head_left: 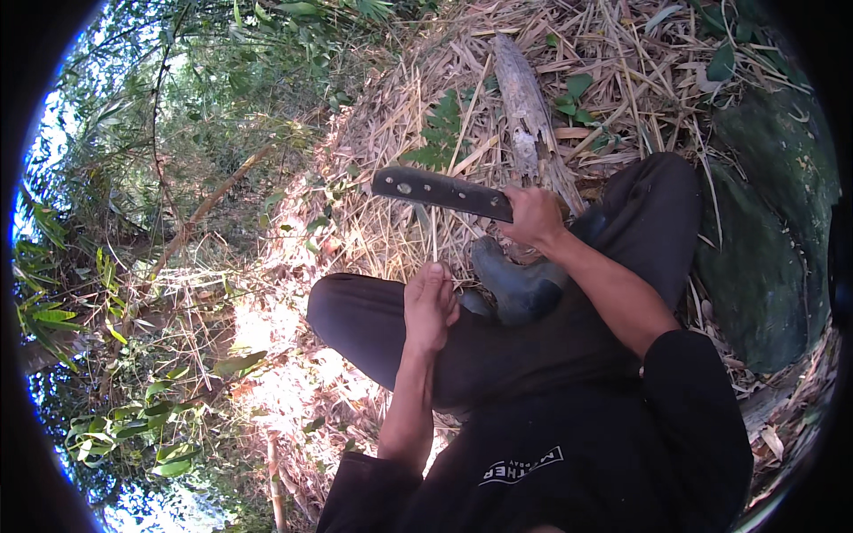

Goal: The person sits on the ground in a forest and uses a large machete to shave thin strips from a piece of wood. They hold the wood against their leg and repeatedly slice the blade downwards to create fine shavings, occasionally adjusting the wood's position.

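My right hand (535, 218) is closed around the near end of a broad, dark, flat blade like a machete (449, 194), which points left. Several pale round spots or holes run along it, and my fist hides its handle. Below the blade, my left hand (430, 302) pinches a thin pale stick (434, 238). The stick stands up from the fingers toward the blade's underside near its far end; whether the two touch, I cannot tell. Between my bent knees show dark rubber boots (526, 289), just below my right hand.
A weathered grey log (526, 102) lies beyond my right hand on dry leaf and stalk litter (613, 62). Large dark green, rock-like surfaces (755, 258) lie at the right. Leafy undergrowth (142, 426) and a slanting brown stem (209, 200) fill the left side.
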Tool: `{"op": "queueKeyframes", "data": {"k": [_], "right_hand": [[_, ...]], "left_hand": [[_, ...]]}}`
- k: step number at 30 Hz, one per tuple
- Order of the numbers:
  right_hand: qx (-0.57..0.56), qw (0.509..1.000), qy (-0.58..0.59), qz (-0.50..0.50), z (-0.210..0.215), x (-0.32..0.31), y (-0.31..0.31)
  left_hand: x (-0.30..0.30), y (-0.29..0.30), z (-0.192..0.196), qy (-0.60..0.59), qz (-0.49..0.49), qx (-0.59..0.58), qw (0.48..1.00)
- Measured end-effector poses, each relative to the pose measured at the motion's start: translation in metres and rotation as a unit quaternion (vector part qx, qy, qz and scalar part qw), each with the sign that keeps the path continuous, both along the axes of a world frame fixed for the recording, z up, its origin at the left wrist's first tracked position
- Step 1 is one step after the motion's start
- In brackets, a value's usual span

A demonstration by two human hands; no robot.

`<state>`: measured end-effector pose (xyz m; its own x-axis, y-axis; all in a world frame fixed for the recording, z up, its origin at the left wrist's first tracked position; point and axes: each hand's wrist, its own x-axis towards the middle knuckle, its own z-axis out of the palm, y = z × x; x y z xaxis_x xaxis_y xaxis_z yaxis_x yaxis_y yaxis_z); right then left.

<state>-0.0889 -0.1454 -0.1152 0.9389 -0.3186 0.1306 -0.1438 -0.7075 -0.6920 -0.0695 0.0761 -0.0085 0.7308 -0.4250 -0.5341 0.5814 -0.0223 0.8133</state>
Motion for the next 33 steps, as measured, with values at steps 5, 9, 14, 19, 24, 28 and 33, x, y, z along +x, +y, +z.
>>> {"op": "queueKeyframes", "data": {"k": [5,9,14,19,24,28,33], "right_hand": [[-0.008,0.994,-0.081,0.079,0.015,-0.005,0.008],[0.017,1.000,-0.008,0.021,0.011,-0.006,0.002],[-0.020,0.987,-0.128,0.095,0.001,-0.008,0.018],[-0.021,0.988,-0.109,0.106,0.006,-0.013,0.028],[0.003,0.999,-0.009,0.050,0.005,-0.003,0.011],[-0.002,0.995,-0.062,0.073,0.008,-0.010,0.021],[0.000,0.998,-0.009,0.057,0.005,-0.002,0.011]], "left_hand": [[-0.006,-0.007,0.006,0.006,0.034,0.027,0.999],[-0.001,-0.007,0.002,0.009,0.013,0.005,1.000],[0.000,-0.011,0.005,0.061,0.045,0.001,0.997],[0.000,-0.012,0.003,0.081,0.070,0.040,0.993],[0.005,-0.014,-0.003,0.060,0.019,0.001,0.998],[-0.002,-0.015,0.003,0.077,0.037,0.000,0.996],[-0.001,-0.013,0.005,0.074,0.018,-0.014,0.997]]}}
